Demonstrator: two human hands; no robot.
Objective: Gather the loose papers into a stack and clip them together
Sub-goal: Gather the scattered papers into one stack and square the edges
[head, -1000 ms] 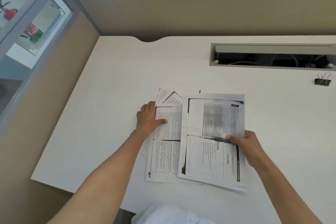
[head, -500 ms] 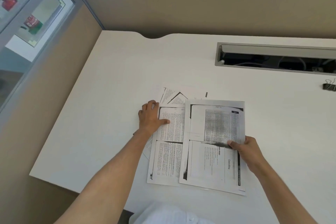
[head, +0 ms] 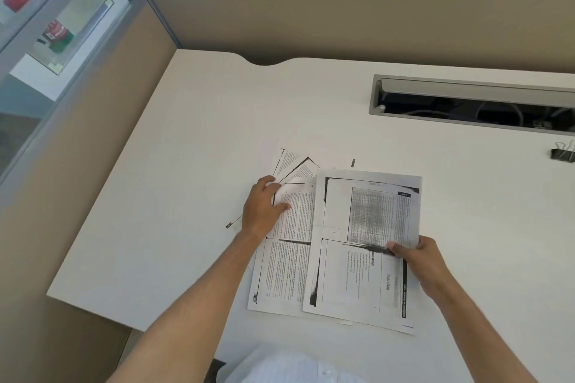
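Loose papers [head: 289,270] lie fanned and overlapping at mid-desk [head: 186,165], not yet squared. Left hand [head: 264,208] curls over the left edge of one sheet, thumb on top, lifting that edge slightly; right hand [head: 417,258] pinches the right edge of the top sheet [head: 357,246], thumb on the print. Binder clip [head: 562,153] sits well apart at the far right, near the cable slot [head: 473,102].

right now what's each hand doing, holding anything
Left hand: gripping the edge of the left sheet, thumb on top.
Right hand: pinching the right edge of the top sheet, thumb on top.
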